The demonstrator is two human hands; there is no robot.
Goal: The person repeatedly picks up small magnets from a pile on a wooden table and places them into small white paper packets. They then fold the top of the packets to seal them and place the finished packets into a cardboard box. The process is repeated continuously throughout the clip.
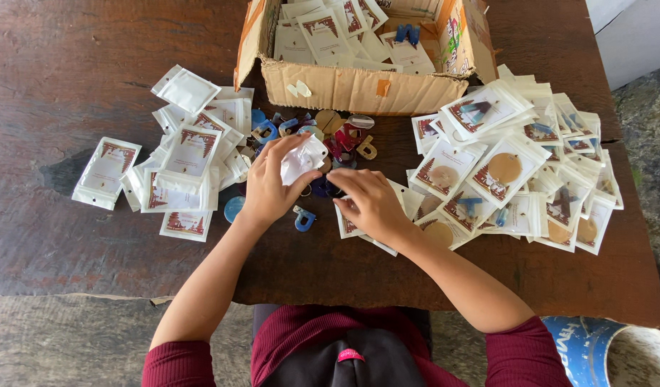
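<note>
One white packet (303,159) sits gripped in left hand (269,188) fingers; right hand (369,203) fingers curl loosely over scattered keyrings (330,136).

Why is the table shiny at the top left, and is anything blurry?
Head view: soft daylight gives a pale sheen on the dark wooden table; shadows are faint, under the cardboard box; left hand, its white packet and right hand look sharp; edges bend slightly.

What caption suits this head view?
Left hand holds a white pouch; right hand reaches among small trinkets before a cardboard box.
</note>
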